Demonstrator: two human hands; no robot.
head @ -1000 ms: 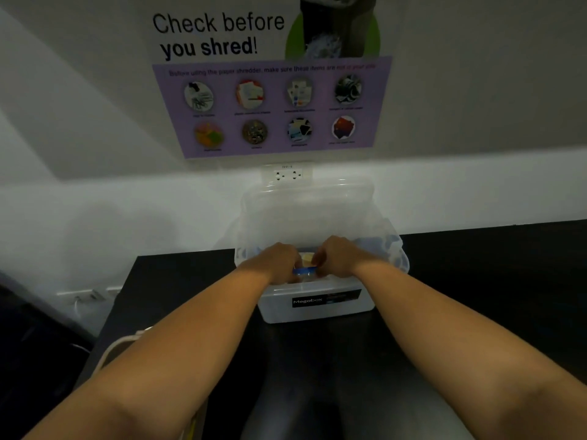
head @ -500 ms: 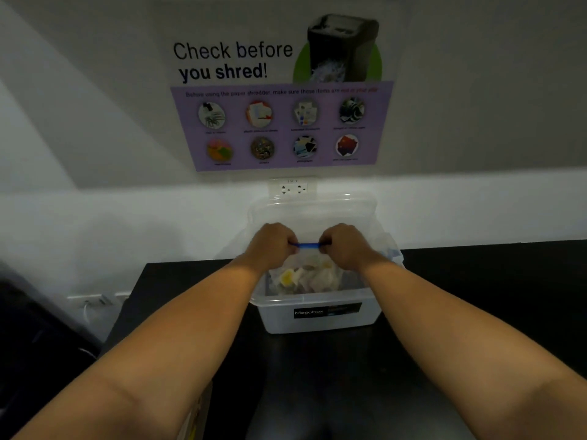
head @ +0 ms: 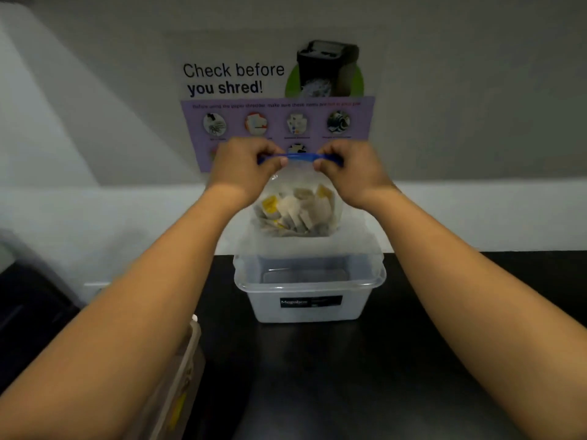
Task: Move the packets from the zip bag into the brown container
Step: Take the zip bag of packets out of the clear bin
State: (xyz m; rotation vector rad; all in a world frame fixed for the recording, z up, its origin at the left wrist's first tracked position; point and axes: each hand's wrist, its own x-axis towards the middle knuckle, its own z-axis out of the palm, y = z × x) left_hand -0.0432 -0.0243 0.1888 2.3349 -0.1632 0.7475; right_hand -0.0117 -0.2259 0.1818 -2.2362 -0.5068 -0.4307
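In the head view, the left hand [head: 241, 173] and right hand [head: 352, 176] each pinch the zip bag [head: 292, 181] by its blue strip [head: 301, 158], above the clear box [head: 308, 308]. The packets [head: 313, 209] are all bagged. The brown container [head: 181, 369], left of the box, awaits them, so the task looks barely begun.

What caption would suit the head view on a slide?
Left hand and right hand hold a zip bag of packets above a clear box on a counter.

Two bare forearms, seen from near elbow to wrist. Left hand [head: 240, 174] bare; right hand [head: 355, 176] bare. Wrists uncovered.
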